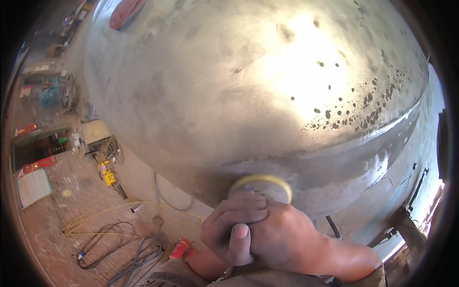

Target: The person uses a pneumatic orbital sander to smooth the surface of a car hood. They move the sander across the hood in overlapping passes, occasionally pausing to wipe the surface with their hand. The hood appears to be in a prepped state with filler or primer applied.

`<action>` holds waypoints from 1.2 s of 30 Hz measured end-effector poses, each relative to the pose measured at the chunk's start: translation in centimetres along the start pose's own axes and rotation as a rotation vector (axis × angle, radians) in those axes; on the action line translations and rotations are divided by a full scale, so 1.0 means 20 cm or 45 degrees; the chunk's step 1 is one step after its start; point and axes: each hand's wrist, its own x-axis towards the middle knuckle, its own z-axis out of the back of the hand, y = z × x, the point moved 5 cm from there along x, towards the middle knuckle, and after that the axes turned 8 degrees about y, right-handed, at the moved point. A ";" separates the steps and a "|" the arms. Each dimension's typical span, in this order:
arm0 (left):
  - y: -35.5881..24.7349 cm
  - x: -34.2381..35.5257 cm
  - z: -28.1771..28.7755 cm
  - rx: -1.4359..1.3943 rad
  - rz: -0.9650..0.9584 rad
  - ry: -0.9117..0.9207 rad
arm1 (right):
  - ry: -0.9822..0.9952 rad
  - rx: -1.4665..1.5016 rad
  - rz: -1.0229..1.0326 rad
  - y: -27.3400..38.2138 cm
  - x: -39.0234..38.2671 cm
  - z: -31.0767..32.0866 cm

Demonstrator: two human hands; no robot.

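Note:
A large, rounded metal vessel (191,95) fills the upper view, its dull surface marked with dark spots at the right. Against its near side, below a seam, sits a sander with a round, yellow-rimmed pad (283,184). My left hand (221,222) and my right hand (282,234) are closed together over the sander, fingers wrapped and overlapping. They hide most of its body. Both hands look coated in grey dust. On the vessel's upper left lies a red sanding disc (126,15) with small holes.
Yellow cord (95,225) and dark cables (143,253) lie across the brick floor at lower left, with a red object (180,248) close to my left forearm. Farther left are a yellow tool (109,178) and a white board (34,189). A dark metal frame (406,229) stands at right.

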 end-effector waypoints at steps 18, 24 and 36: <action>-0.03 -0.06 0.18 0.087 0.113 -0.056 | 0.206 -0.124 -0.053 0.03 0.09 -0.17; -0.03 -0.06 0.23 0.018 0.123 -0.057 | 0.067 -0.063 -0.010 0.07 0.15 -0.14; -0.01 0.03 -0.10 0.038 -0.015 -0.222 | 0.149 -0.070 -0.176 0.00 -0.09 -0.01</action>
